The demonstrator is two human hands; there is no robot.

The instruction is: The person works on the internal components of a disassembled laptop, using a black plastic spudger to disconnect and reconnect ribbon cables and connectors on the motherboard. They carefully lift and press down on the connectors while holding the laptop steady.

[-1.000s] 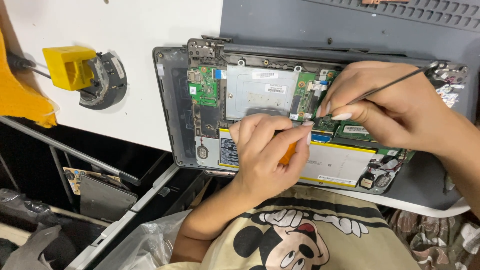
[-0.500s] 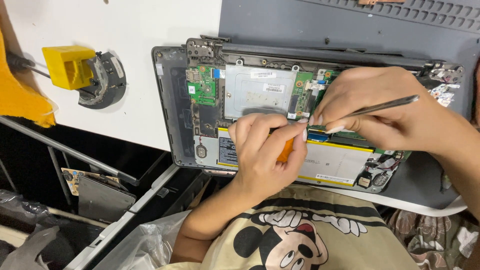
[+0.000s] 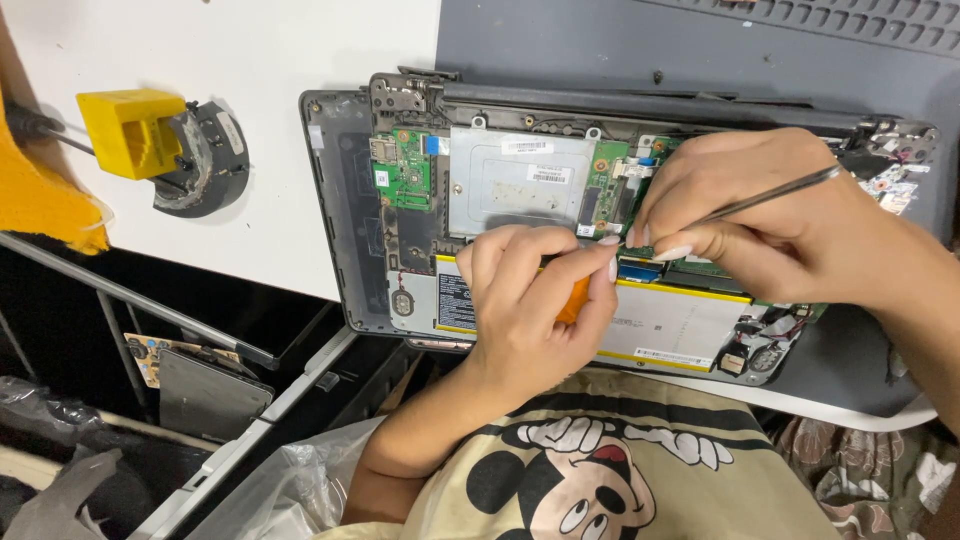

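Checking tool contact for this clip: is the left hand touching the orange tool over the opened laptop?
Touching. The head view shows the left hand with its fingers wrapped around the orange tool, only a sliver showing between them, above the opened laptop.

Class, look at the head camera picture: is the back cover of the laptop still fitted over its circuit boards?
No: the laptop lies open, with its green circuit board and battery bare.

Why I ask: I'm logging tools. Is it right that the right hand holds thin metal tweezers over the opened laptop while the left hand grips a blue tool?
Not quite: in the head view the left hand grips an orange tool, not blue. The right hand does hold thin metal tweezers over the opened laptop.
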